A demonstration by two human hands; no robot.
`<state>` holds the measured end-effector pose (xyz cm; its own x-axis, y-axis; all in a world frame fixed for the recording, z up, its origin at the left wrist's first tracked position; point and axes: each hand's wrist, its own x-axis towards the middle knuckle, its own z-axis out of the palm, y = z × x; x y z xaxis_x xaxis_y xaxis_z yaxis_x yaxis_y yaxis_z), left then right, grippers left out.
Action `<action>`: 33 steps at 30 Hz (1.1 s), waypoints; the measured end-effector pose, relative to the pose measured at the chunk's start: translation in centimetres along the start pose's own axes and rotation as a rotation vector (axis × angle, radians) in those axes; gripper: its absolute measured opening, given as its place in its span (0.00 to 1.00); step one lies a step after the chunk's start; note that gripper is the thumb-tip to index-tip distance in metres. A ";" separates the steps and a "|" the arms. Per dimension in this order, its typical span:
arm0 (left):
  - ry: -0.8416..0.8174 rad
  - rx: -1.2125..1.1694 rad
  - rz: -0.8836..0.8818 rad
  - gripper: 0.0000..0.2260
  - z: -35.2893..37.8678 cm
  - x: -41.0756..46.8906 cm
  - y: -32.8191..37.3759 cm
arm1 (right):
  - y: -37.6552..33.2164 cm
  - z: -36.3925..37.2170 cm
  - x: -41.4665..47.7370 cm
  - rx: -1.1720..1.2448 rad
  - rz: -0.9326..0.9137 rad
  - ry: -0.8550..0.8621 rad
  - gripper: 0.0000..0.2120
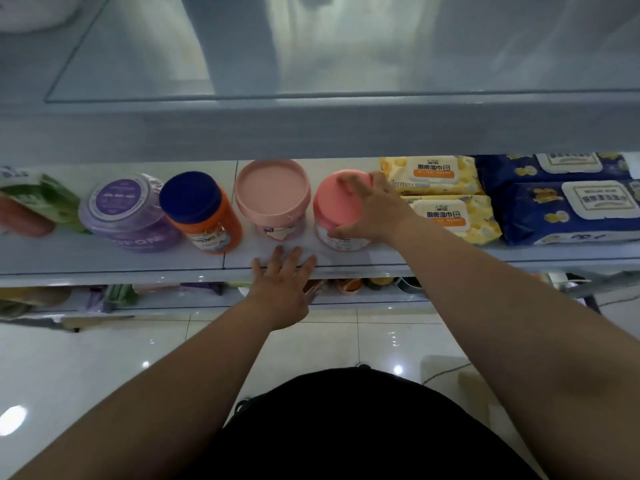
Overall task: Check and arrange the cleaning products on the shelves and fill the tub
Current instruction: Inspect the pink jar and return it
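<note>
A row of cleaning products stands on a pale shelf (104, 261). My right hand (372, 211) grips a tub with a coral-pink lid (332, 206), fingers over the lid and thumb on its front wall. To its left stands a second tub with a paler pink lid (272, 192). My left hand (282, 282) rests open on the shelf's front edge, fingers spread, just in front of the two tubs. Left of them stand an orange jar with a blue cap (201, 211) and a purple jar (128, 213).
Yellow wipe packs (436, 176) and blue wipe packs (568, 211) lie right of the tubs. A green-and-red pouch (31, 206) lies at the far left. An upper shelf (311, 123) overhangs the row. A lower shelf holds more items above the glossy tiled floor (86, 368).
</note>
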<state>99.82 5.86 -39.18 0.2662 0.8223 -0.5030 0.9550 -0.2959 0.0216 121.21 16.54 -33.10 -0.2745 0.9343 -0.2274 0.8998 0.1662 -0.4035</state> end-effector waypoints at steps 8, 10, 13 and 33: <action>0.050 -0.138 -0.089 0.34 0.3 0.3 -0.2 | 0.0 0.7 -3.0 0.002 -0.090 0.018 0.44; 0.092 -0.174 -0.113 0.32 0.5 0.4 -0.2 | 0.2 1.0 -3.7 0.011 -0.105 -0.011 0.45; 0.211 -0.513 -0.209 0.26 -0.5 0.0 0.0 | 0.1 0.8 -4.6 0.073 -0.121 -0.049 0.44; -0.154 -2.130 -0.168 0.27 -3.2 -10.6 -2.4 | -11.2 5.9 -13.7 1.599 0.608 -0.193 0.36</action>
<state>95.16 -0.55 -31.15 0.2796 0.7071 -0.6495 -0.3533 0.7048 0.6152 112.94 0.05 -30.67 -0.1906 0.6709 -0.7166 -0.2894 -0.7359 -0.6121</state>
